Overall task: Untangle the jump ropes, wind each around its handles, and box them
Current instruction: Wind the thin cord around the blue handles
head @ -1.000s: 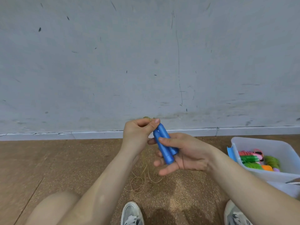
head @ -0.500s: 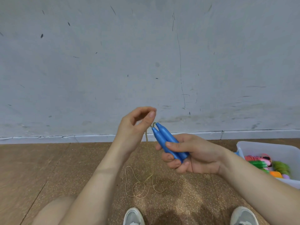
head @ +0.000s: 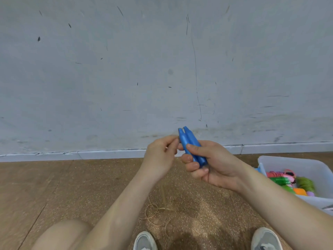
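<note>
Right grip (head: pixel 213 165) is wrapped around both blue handles (head: pixel 189 144), which lie side by side with tips tilted up, mid-air in front of the wall (head: pixel 162 69). Left grip (head: pixel 161 156) is just beside them, fingers curled and pinching the thin rope (head: pixel 152 204). Slack hangs to loose coils on the floor (head: pixel 72 186), near the shoes. Box (head: pixel 306 165) of wound ropes (head: pixel 281 180) sits at the floor's right edge, apart from the hands. Bare floor runs left of the coils.
</note>
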